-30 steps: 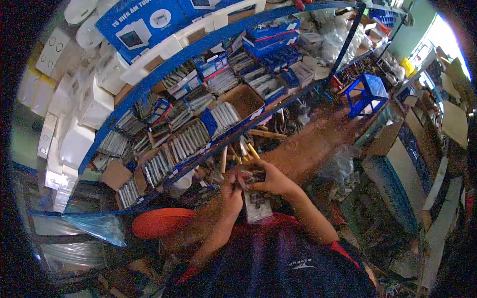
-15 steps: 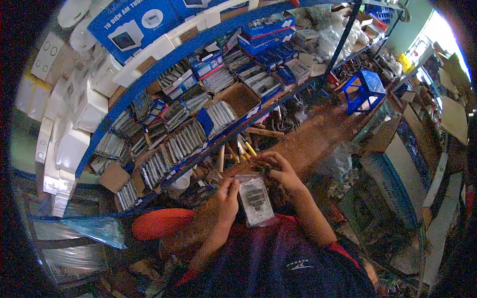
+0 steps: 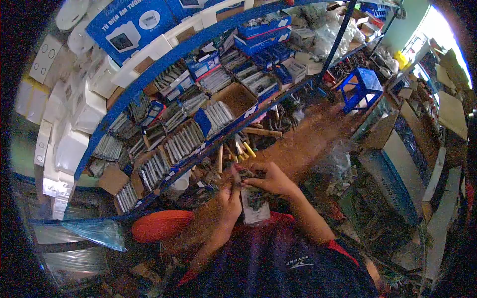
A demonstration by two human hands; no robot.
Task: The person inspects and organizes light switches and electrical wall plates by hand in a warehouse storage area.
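Note:
A flat packet [image 3: 255, 204] in clear plastic, pale with a dark patch in its middle, hangs in front of my shirt. My left hand [image 3: 229, 198] is closed on its left upper edge, with the thumb pointing up. Fingers of my right hand [image 3: 268, 180] are bent together over the packet's top edge, close to the left fingertips. What the fingertips do at that edge is too blurred to make out.
Shelving with boxes of upright packets [image 3: 185, 141] runs diagonally beyond my hands. A blue stool [image 3: 365, 84] stands at the upper right, cardboard boxes [image 3: 392, 169] at the right. A red rounded seat [image 3: 161, 226] is left of my arm. Hammers with yellow handles [image 3: 248, 149] lie beneath the shelf.
My right hand has come down and left from beside the packet onto its top edge. My left hand has risen slightly, and the packet's upper part is now covered by fingers.

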